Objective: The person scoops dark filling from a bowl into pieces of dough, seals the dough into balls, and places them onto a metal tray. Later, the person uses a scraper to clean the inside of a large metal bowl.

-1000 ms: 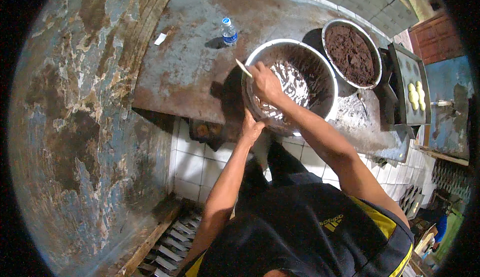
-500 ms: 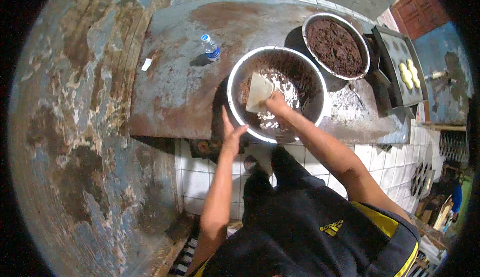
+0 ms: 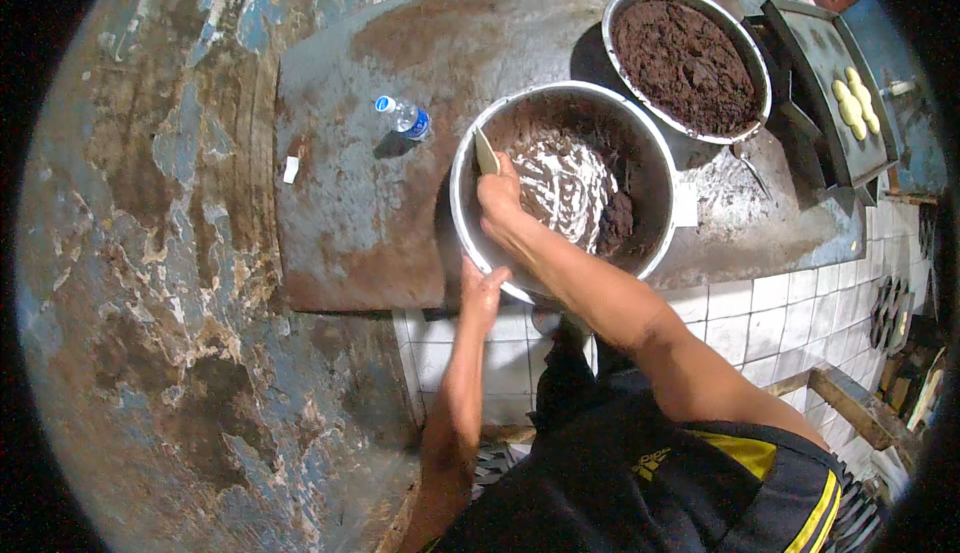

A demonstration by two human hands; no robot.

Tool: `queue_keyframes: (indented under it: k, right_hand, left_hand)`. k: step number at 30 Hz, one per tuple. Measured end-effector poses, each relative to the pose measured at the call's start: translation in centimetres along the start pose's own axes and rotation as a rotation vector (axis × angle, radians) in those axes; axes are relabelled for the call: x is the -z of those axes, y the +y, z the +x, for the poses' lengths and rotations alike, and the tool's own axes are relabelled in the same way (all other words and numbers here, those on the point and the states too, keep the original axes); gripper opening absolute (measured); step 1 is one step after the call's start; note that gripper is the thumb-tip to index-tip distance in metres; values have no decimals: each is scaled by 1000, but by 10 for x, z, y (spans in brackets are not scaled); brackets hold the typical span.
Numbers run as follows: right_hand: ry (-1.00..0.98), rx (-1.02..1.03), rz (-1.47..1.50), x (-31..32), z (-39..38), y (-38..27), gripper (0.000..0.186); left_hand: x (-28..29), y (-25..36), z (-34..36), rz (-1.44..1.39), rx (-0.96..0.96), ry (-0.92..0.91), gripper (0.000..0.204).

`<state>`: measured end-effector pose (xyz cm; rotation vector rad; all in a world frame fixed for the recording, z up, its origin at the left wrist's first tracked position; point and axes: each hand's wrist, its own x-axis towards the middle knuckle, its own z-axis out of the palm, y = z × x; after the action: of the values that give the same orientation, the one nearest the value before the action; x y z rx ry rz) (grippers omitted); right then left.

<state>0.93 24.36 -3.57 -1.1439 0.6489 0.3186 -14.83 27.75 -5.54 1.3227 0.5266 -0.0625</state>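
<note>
A large metal bowl stands near the table's front edge, its inside smeared with dark brown mixture. Streaks of bare shiny metal show on its bottom, and a small dark lump lies at the right of it. My right hand is closed around a pale flat scraper, which stands edge-on against the bowl's left inner wall. At the bowl's front left rim, my left hand grips the edge with the thumb on top; its other fingers are partly hidden below the rim.
A second bowl full of dark brown crumbly mixture stands behind to the right. Beside it are a spoon and a tray with pale yellow dough pieces. A water bottle and a white scrap lie left.
My right hand has carried the scraper from the middle of the bowl to its left wall and turned it edge-on. My left hand has closed on the rim. The view has shifted.
</note>
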Motion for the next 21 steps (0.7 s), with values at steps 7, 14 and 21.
queue_keyframes:
  k: [7, 14, 21]
  right_hand:
    - [115, 28, 338, 6, 69, -6, 46]
    - [-422, 51, -473, 104, -3, 4, 34]
    - [-78, 114, -305, 26, 17, -7, 33]
  left_hand:
    - [-67, -27, -44, 164, -6, 217, 74]
    - [-21, 36, 23, -78, -110, -101, 102]
    - [-13, 14, 16, 150, -22, -56, 93]
